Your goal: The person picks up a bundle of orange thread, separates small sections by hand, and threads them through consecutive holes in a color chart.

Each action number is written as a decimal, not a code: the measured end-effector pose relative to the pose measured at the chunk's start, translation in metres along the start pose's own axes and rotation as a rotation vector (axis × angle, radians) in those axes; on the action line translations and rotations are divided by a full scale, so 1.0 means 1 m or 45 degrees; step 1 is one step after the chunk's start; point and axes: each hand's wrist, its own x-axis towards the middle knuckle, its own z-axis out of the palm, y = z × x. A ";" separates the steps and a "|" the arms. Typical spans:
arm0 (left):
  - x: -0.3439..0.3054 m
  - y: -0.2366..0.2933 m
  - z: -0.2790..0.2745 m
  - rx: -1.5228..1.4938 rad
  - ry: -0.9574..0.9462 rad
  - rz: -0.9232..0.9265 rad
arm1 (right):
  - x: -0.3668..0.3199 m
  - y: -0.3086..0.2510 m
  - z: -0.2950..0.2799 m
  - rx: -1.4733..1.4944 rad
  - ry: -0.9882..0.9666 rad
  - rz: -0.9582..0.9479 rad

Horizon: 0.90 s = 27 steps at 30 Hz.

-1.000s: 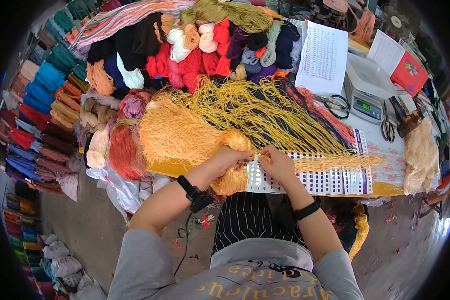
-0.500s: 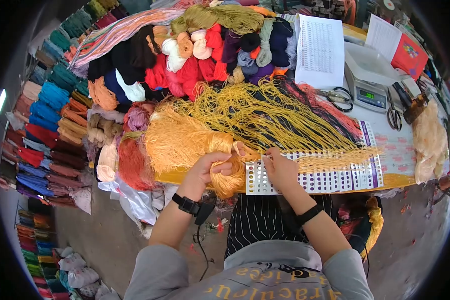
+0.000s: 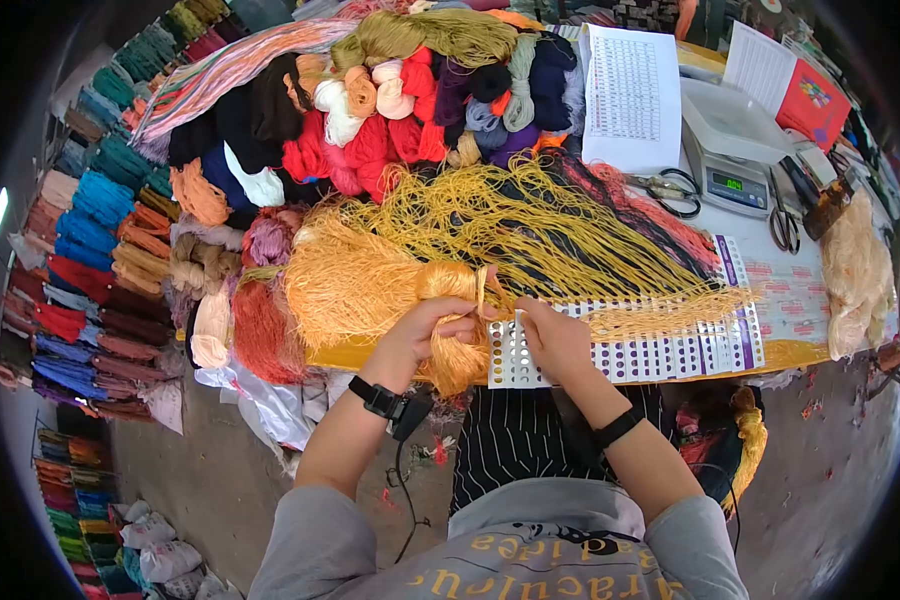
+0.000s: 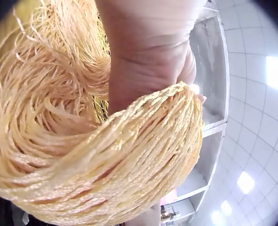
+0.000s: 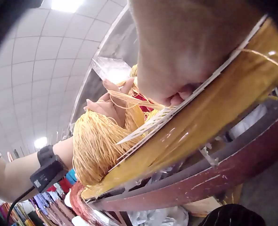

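Left hand (image 3: 438, 328) and right hand (image 3: 558, 343) gripped gold yarn (image 3: 355, 275) at the near edge of the table (image 3: 798, 325).
The step in hand looked like drawing out or tying a few strands (image 5: 135, 100); the hands were near each other but apart, the left with its fingers curled round the thick bundle, the right pinching beside the punched card (image 3: 515, 362). The next move seemed to call for a steady left hold and a careful pull from the right, lest the strands tangle. The right wrist view showed strands spanning the gap between the hands, hard to make out from the head; the left wrist view showed the bundle looping thickly across that hand. Only the head view took in the scale (image 3: 735, 190). Whether a knot existed could not be told.
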 end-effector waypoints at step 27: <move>0.041 -0.021 -0.004 0.896 0.212 -0.365 | 0.008 0.026 -0.001 1.145 -0.146 0.544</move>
